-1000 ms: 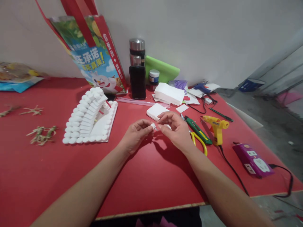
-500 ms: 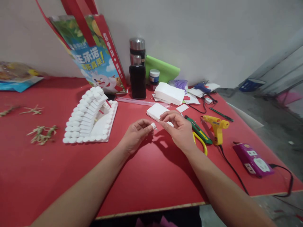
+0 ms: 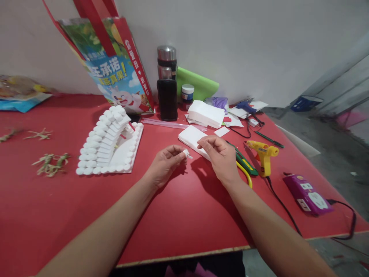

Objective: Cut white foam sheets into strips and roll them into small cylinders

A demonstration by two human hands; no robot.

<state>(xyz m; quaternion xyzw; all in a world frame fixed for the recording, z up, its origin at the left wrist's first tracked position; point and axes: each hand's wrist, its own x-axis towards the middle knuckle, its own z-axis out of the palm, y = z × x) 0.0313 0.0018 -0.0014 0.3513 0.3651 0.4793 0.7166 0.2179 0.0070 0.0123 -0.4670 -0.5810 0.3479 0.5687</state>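
My left hand (image 3: 167,165) pinches a small white piece (image 3: 186,152) between thumb and fingertips, and a thin pale bit sticks out from its right side. To its right my right hand (image 3: 220,156) hovers over a white rectangular pad (image 3: 191,134), thumb and index finger pressed together. Anything between those fingertips is too small to make out. Left of my hands stands a white model (image 3: 106,144) with curved steps and rows of rounded white pieces. A green utility knife (image 3: 246,163) and a yellow curved handle (image 3: 245,175) lie beside my right hand, partly hidden by it.
A yellow glue gun (image 3: 263,154) and a purple power box (image 3: 308,194) with cords lie on the right. Behind are a stack of white sheets (image 3: 206,113), a black case (image 3: 167,100) and a printed bag (image 3: 115,73). Twisted straw figures (image 3: 52,163) lie at left.
My right hand has drawn slightly rightward, away from the left, and its fingers have come closer together. My left hand still holds the white piece in nearly the same place.
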